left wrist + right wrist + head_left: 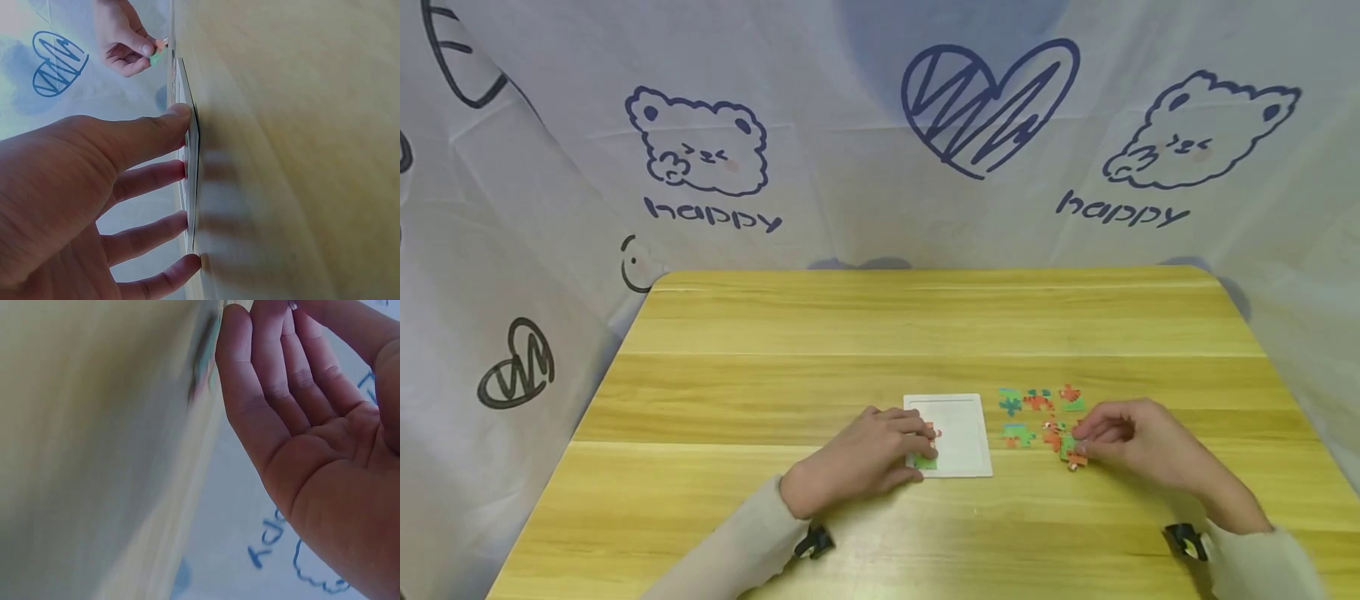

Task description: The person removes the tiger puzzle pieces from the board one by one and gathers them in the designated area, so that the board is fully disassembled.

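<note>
My left hand [880,450] rests on the left side of a white puzzle tray [964,433], thumb and fingertips touching it in the left wrist view. Partly under those fingers, a green and orange puzzle piece [927,462] lies in the tray's lower left corner. To the right of the tray, my right hand [1138,442] pinches a green and orange jigsaw piece [1069,450] between thumb and fingers. The left wrist view shows this pinched piece [156,57] too. In the right wrist view the fingertips are cut off at the top edge.
Loose jigsaw pieces lie between the tray and my right hand: a blue-green one [1011,402], an orange one [1039,401], an orange-green one [1072,398] and a green one [1018,434]. The wooden table [850,333] backs onto a printed white cloth [842,167].
</note>
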`<state>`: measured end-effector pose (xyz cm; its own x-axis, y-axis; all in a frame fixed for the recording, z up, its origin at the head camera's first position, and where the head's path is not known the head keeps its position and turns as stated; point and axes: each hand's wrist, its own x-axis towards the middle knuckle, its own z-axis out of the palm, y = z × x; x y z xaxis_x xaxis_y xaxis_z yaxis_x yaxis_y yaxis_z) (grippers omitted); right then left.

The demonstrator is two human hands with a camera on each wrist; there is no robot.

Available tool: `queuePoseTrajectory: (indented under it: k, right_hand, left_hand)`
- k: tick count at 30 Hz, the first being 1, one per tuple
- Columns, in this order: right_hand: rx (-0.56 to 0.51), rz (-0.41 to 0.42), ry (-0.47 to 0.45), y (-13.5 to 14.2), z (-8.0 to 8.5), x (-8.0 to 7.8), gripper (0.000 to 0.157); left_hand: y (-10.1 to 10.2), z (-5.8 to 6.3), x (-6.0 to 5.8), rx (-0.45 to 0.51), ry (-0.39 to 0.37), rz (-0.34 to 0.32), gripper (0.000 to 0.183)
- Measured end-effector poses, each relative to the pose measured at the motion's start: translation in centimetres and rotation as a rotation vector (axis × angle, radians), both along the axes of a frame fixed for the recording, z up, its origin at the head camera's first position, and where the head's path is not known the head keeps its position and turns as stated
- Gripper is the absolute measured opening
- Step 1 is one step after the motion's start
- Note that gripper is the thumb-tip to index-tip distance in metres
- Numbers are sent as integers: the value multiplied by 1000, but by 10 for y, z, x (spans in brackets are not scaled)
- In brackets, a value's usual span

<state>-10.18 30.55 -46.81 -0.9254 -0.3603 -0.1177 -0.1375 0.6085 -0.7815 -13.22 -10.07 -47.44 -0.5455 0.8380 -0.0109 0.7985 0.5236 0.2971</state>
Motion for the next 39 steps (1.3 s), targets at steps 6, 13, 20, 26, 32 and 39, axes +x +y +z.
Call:
queuePoseTrajectory:
  k: [6, 13, 20, 26, 32, 39]
  right_hand:
    - [-27, 86, -9, -25, -3, 4, 9]
    - [9, 144, 34, -49, -3, 1, 10]
    - [82, 131, 130, -62, -7, 4, 14]
    - [120, 104, 180, -65, -8, 7, 20]
    - [111, 119, 218, -73, -2, 6, 20]
    - [105, 169, 236, -101, 9, -5, 18]
  left_hand:
    - [0, 1, 0, 2, 3, 0, 32]
    - [1, -1, -1, 10, -8, -2, 32]
    - [1, -4, -1, 16, -5, 16, 29]
    - [0, -3, 1, 13, -56, 51, 29]
    - [-1, -2, 1, 6, -84, 67, 30]
    - [-1, -3, -2, -1, -59, 58, 30]
